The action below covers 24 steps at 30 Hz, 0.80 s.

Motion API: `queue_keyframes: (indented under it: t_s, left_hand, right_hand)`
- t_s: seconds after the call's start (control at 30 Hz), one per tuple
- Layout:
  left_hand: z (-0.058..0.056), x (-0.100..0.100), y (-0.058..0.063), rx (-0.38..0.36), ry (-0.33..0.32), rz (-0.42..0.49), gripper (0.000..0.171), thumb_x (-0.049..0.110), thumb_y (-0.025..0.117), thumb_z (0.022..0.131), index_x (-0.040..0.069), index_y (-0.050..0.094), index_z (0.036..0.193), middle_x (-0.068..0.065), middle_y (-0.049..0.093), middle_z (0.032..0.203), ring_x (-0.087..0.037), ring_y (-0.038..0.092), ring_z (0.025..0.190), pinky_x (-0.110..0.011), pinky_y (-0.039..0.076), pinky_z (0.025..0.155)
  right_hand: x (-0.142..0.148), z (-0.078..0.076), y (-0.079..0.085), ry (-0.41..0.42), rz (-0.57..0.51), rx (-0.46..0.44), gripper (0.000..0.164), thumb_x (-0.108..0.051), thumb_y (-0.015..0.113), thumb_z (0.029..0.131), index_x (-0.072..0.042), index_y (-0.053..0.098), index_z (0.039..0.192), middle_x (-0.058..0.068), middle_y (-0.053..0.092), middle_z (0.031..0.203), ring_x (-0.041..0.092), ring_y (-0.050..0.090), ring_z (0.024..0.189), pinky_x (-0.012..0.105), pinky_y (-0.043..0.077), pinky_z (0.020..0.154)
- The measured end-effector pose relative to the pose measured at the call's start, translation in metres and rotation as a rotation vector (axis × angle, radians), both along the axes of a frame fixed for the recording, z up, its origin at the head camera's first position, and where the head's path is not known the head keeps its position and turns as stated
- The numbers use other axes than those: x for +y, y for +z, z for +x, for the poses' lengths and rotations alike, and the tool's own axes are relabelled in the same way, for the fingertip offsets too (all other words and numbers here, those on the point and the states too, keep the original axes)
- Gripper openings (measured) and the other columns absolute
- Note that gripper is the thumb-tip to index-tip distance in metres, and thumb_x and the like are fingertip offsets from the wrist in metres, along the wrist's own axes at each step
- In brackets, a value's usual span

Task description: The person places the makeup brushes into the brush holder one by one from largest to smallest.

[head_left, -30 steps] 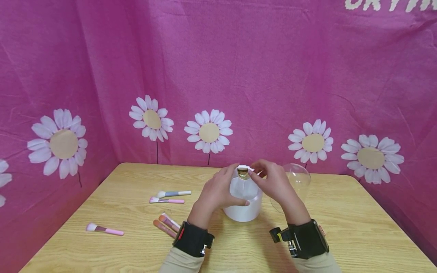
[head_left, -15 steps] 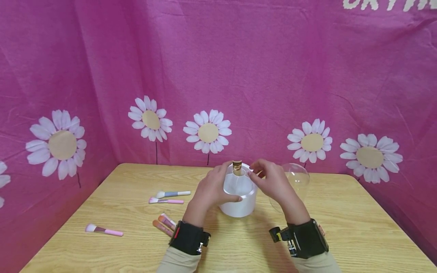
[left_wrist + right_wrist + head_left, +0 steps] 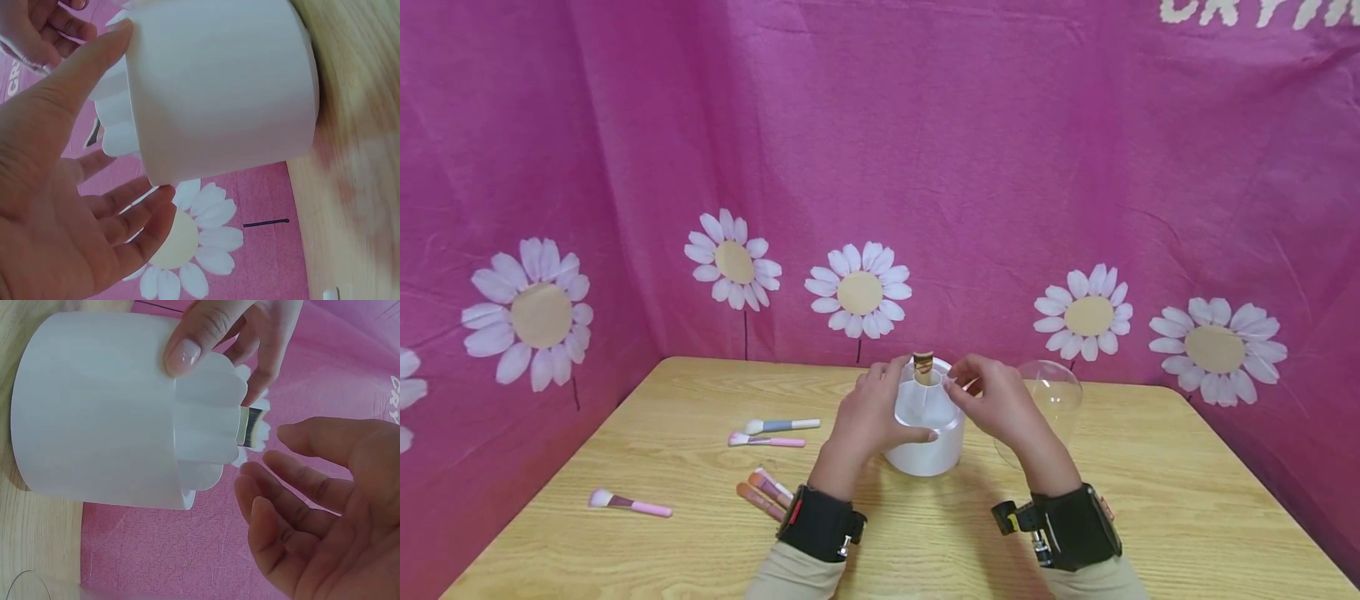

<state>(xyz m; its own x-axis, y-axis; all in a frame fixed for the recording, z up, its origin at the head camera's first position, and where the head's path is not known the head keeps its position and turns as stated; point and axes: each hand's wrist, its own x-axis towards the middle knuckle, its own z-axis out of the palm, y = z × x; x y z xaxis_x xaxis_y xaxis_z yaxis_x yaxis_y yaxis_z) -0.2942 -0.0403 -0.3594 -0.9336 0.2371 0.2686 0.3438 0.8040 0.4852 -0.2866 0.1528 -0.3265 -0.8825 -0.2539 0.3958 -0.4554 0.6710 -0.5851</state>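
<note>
A white round makeup brush holder [image 3: 925, 454] with a scalloped inner divider [image 3: 209, 412] stands on the table between the hands. Out of its middle pokes a short gold-and-dark piece [image 3: 922, 367], which looks like a brush end; its lower part is hidden. My left hand [image 3: 867, 412] holds the holder's rim, thumb on the front and fingers around the far side. Beside the top opening is my right hand [image 3: 996, 400], fingers loosely bent. In the right wrist view a gap shows between its fingertips and the gold-and-dark piece, and nothing lies between them.
A clear dome cover [image 3: 1054, 400] stands behind the right hand. Left of the hands lie a blue-grey brush [image 3: 782, 426], a pink brush [image 3: 767, 440], another pink brush [image 3: 630, 503] and a few orange-tipped brushes [image 3: 763, 492]. A pink curtain [image 3: 970, 183] hangs behind the table.
The holder and left hand have shifted slightly left and back. The gold-and-dark piece now stands uncovered; the right fingers, earlier at a white edge above it, are apart from it.
</note>
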Motion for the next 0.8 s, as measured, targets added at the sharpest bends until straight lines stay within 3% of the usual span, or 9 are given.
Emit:
queue_keyframes:
  t_s: [0.27, 0.6, 0.8]
  left_hand:
    - [0.001, 0.004, 0.000, 0.008, 0.029, -0.013, 0.108, 0.051, 0.092, 0.069, 0.015, 0.037, 0.154, -0.013, 0.053, 0.135, -0.031, 0.053, 0.123, -0.049, 0.053, 0.093]
    - [0.005, -0.004, 0.009, 0.044, 0.024, 0.012, 0.101, 0.047, 0.092, 0.071, 0.016, 0.040, 0.152, -0.013, 0.055, 0.133, -0.030, 0.056, 0.119, -0.049, 0.054, 0.091]
    - [0.004, -0.015, 0.012, 0.035, 0.044, 0.018, 0.084, 0.043, 0.089, 0.076, 0.009, 0.051, 0.143, -0.014, 0.059, 0.130, -0.031, 0.059, 0.117, -0.050, 0.054, 0.093]
  right_hand:
    - [0.001, 0.000, -0.001, 0.000, 0.005, 0.010, 0.013, -0.009, 0.070, 0.093, 0.002, 0.069, 0.099, 0.013, 0.072, 0.092, 0.025, 0.067, 0.083, 0.040, 0.058, 0.075]
    - [0.001, 0.000, 0.001, -0.038, -0.003, 0.019, 0.013, -0.011, 0.070, 0.094, 0.000, 0.070, 0.100, 0.012, 0.072, 0.093, 0.025, 0.066, 0.082, 0.037, 0.058, 0.070]
    - [0.001, -0.001, 0.000, -0.056, -0.008, 0.000, 0.012, -0.012, 0.070, 0.094, -0.001, 0.070, 0.100, 0.011, 0.071, 0.093, 0.025, 0.065, 0.083, 0.037, 0.058, 0.072]
